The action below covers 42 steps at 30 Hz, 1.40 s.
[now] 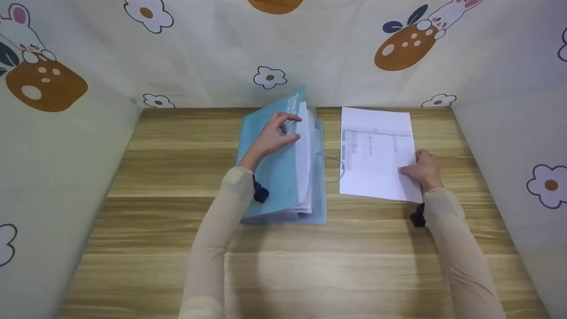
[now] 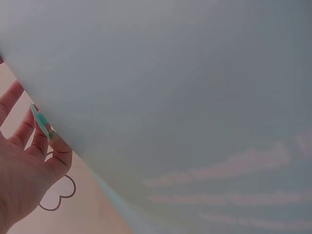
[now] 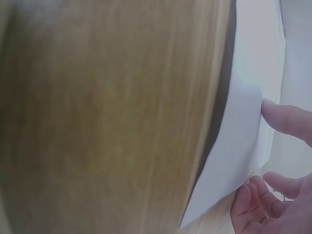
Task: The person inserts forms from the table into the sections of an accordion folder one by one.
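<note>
A blue folder (image 1: 277,177) lies partly open on the wooden table, its front cover tilted up over white pages (image 1: 303,150). My left hand (image 1: 274,135) holds the cover at its free edge. In the left wrist view, the curled fingers of that hand (image 2: 29,156) meet a small teal piece (image 2: 41,119) beside the broad cover (image 2: 170,97). To the right lies a printed paper sheet (image 1: 372,173). My right hand (image 1: 425,170) grips its right edge, thumb on top. The right wrist view shows the paper (image 3: 239,141) bent up near my fingers (image 3: 261,197).
A thin cord loop (image 1: 343,168) reaches from the folder's right side to the sheet. The wooden table (image 1: 177,177) extends around both. Patterned fabric walls (image 1: 212,57) close off the back and sides. Dark wrist cameras (image 1: 261,192) sit on both wrists.
</note>
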Each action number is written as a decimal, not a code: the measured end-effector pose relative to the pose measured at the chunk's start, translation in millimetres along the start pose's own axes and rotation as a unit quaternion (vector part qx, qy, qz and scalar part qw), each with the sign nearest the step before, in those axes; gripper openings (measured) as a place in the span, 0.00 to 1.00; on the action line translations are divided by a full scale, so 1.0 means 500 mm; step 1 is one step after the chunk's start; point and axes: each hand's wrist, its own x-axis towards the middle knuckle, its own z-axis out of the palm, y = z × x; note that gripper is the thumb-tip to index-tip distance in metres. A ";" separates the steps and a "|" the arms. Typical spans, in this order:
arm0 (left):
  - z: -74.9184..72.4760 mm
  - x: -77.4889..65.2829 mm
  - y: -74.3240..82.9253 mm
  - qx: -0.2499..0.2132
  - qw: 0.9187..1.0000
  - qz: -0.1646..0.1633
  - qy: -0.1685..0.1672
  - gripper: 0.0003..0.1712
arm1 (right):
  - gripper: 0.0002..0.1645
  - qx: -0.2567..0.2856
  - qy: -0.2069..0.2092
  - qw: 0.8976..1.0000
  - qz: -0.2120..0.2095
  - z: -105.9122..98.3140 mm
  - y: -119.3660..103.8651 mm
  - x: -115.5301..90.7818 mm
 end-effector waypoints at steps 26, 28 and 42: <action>0.000 -0.003 -0.001 0.002 1.000 -0.003 0.004 0.23 | 0.37 0.081 -0.043 0.996 0.015 -0.010 0.035 0.006; -0.001 -0.002 -0.001 0.000 1.000 0.000 0.001 0.23 | 0.37 0.102 -0.053 0.993 0.013 -0.012 0.038 0.004; -0.001 -0.002 -0.001 0.002 1.000 -0.009 0.003 0.23 | 0.38 0.125 -0.111 0.986 0.011 -0.040 0.069 0.005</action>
